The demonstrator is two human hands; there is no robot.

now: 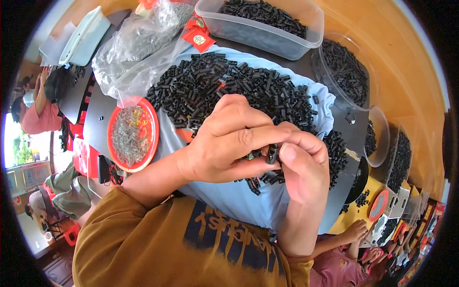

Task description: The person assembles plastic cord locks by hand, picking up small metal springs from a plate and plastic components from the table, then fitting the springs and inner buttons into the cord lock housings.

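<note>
A small black tubular plastic piece [272,154] is pinched between my two hands, above a large pile of similar black pieces [229,79]. My left hand [234,138] reaches in from the left, its thumb and forefinger closed on the piece. From the other side my right hand [306,162] is closed too, thumb tip against the piece and fingers curled behind it. Whether a finer part sits between the fingertips is hidden. The pile lies on a light blue cloth [258,213]. To the left, a red plate [113,148] holds many tiny silvery metal parts.
A clear plastic bag [138,52] of metal parts lies at the back left, beside red packets [198,40]. A translucent tub [263,39] of black pieces stands behind the pile; more containers [368,107] line the right. Other people [351,234] sit along both sides.
</note>
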